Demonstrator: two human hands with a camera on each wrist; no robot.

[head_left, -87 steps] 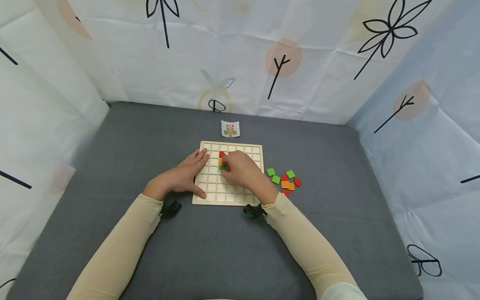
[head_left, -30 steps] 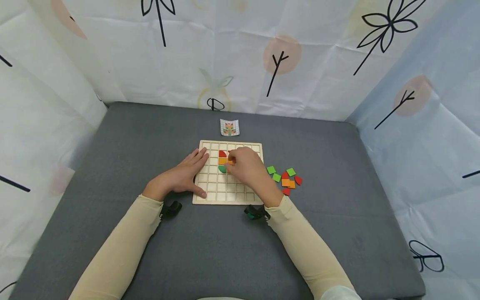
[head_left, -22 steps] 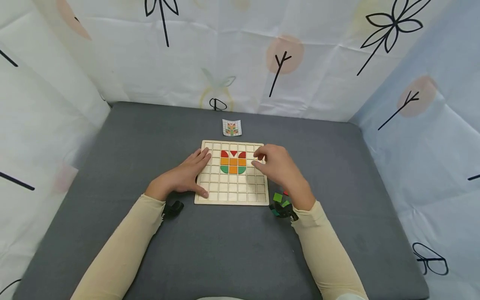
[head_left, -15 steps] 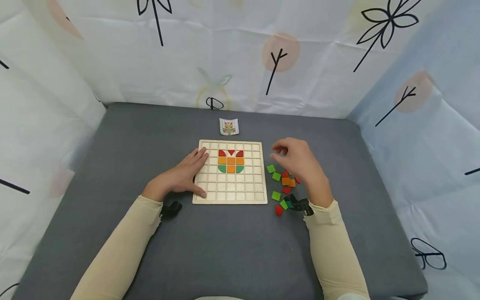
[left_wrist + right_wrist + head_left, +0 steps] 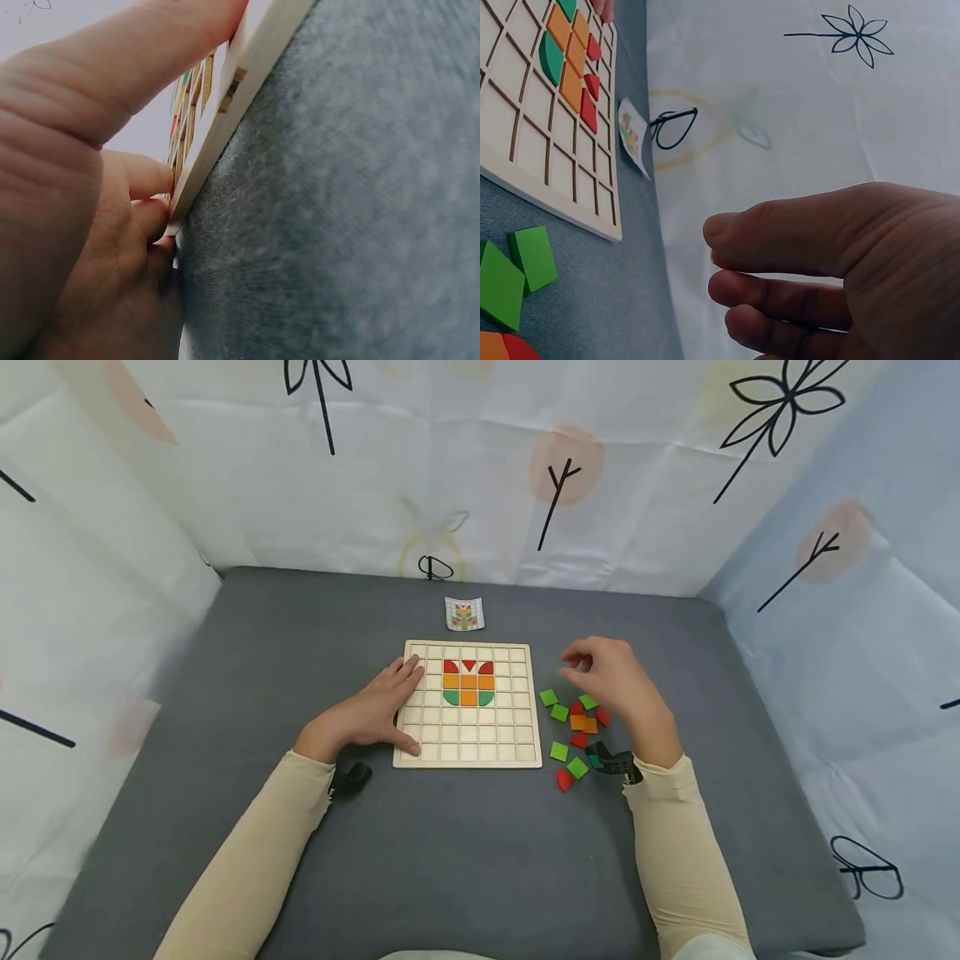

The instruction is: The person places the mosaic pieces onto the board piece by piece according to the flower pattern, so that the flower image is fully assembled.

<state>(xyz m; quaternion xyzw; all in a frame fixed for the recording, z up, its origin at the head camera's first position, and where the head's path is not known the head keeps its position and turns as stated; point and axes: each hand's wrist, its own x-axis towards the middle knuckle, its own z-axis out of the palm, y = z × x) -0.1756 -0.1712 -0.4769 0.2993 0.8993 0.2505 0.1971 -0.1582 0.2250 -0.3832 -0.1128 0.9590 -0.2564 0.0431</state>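
A wooden grid board [image 5: 468,735] lies on the grey table. Near its top middle sit red pieces [image 5: 487,668], orange squares [image 5: 468,682] and green quarter-round pieces [image 5: 451,697]. My left hand [image 5: 375,706] rests on the board's left side with fingers spread; the left wrist view has its thumb over the board's edge [image 5: 247,82]. My right hand [image 5: 611,672] hovers right of the board, above the loose tiles. In the right wrist view its fingers are loosely bent, and nothing shows between thumb and fingertips.
Right of the board lie several loose tiles: green squares [image 5: 559,713], overlapping orange squares [image 5: 577,723] and red pieces [image 5: 564,779]. A small pattern card [image 5: 464,614] lies behind the board. Patterned cloth [image 5: 480,468] hangs behind and at the sides of the table [image 5: 465,852].
My right hand has left the coloured pieces on the board and moved right, over the loose tiles. The pieces it covered are visible. My left hand has stayed on the board.
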